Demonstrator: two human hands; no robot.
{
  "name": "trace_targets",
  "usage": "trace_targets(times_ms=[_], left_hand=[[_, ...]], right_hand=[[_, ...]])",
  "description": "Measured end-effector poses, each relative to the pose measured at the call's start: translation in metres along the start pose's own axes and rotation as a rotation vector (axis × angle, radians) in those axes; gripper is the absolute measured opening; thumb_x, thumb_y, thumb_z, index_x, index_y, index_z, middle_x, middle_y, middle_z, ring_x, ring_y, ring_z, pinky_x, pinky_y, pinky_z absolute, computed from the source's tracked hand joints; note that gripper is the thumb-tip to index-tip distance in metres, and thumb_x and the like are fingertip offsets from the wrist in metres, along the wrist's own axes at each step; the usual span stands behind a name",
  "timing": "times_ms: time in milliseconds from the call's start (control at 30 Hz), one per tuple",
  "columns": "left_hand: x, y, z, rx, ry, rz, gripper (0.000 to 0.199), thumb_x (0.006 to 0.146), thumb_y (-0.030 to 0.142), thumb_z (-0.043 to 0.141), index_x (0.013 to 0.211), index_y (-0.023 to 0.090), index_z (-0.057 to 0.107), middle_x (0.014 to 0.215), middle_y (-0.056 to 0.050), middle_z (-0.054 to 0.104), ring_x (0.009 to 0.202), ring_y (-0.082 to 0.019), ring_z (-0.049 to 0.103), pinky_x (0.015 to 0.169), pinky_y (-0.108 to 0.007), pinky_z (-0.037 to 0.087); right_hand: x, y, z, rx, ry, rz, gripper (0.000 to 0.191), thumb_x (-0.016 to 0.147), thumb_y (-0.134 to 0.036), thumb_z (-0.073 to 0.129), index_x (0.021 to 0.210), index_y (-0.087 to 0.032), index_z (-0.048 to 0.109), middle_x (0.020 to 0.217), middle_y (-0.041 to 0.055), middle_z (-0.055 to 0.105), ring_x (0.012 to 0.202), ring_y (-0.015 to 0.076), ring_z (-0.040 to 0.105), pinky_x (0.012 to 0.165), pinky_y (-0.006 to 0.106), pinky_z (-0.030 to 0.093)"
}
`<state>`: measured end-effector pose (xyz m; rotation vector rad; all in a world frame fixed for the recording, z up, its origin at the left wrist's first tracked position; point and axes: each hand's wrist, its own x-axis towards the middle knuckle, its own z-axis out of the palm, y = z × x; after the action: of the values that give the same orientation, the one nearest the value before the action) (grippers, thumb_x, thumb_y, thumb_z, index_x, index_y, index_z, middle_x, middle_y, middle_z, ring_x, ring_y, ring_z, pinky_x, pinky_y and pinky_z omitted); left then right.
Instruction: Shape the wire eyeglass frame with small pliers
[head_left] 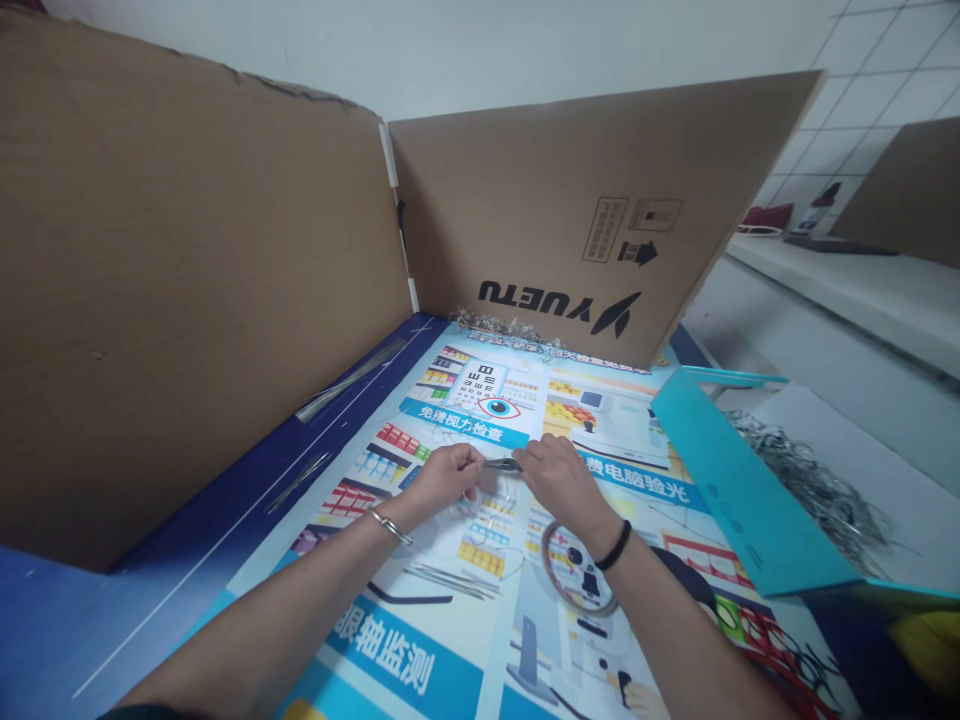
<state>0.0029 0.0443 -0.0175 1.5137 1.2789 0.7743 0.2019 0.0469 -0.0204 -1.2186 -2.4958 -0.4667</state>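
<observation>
Near the middle of the view, my left hand (452, 474) and my right hand (559, 484) are close together, fingers closed. A slim dark metal piece (501, 464) spans the small gap between them. It widens toward my right fingers, which grip it; its other end reaches my left fingertips. Whether it is a tool or a bundle of wire, I cannot tell. Fine wire loops hang faintly below it. Under my right forearm lies a coil of wire (551, 572). Several thin straight wires (454, 580) rest on the printed sheet below my left hand.
A teal box (750, 490) at right holds a tangle of wire pieces (817, 490). Cardboard panels stand at left (195, 260) and behind (517, 210). Clear scraps (495, 325) lie along the back panel's foot. More wire strips (349, 382) lie at left.
</observation>
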Motion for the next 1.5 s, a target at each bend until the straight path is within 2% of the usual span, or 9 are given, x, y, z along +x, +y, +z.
trace_targets(times_ms=[500,800,1167,1500], left_hand=[[0.001,-0.002,0.0,-0.027,-0.007,0.0,0.005,0.071,0.019,0.05,0.071,0.016,0.053,0.053,0.005,0.054,0.041,-0.006,0.052,0.042,-0.016,0.032],[0.0,0.0,-0.002,0.007,-0.025,0.003,0.008,0.072,0.021,0.049,0.072,0.016,0.054,0.046,0.005,0.052,0.039,-0.007,0.05,0.041,-0.015,0.029],[0.001,-0.003,-0.002,-0.001,-0.031,0.014,0.006,0.072,0.019,0.048,0.071,0.016,0.053,0.049,0.004,0.054,0.041,-0.007,0.052,0.042,-0.015,0.033],[0.003,-0.007,-0.002,-0.036,-0.002,0.022,0.007,0.072,0.021,0.048,0.071,0.016,0.053,0.057,0.002,0.059,0.043,-0.006,0.053,0.042,-0.015,0.033]], right_hand=[[0.001,0.0,-0.003,0.029,-0.042,0.015,0.006,0.079,-0.016,0.057,0.082,-0.02,0.06,0.073,0.0022,0.057,0.076,0.0179,0.044,0.069,0.031,0.025],[0.001,-0.001,-0.005,0.053,-0.054,0.021,0.01,0.08,-0.013,0.054,0.082,-0.019,0.061,0.072,0.0025,0.057,0.076,0.0173,0.044,0.069,0.03,0.025],[0.0,0.0,-0.001,0.067,-0.05,0.024,0.009,0.08,-0.013,0.054,0.078,-0.019,0.06,0.071,0.0026,0.057,0.076,0.0173,0.045,0.07,0.03,0.025],[-0.003,0.007,0.011,0.117,0.005,0.102,0.015,0.079,-0.016,0.055,0.089,-0.02,0.066,0.075,0.0032,0.059,0.077,0.0162,0.047,0.072,0.028,0.029]])
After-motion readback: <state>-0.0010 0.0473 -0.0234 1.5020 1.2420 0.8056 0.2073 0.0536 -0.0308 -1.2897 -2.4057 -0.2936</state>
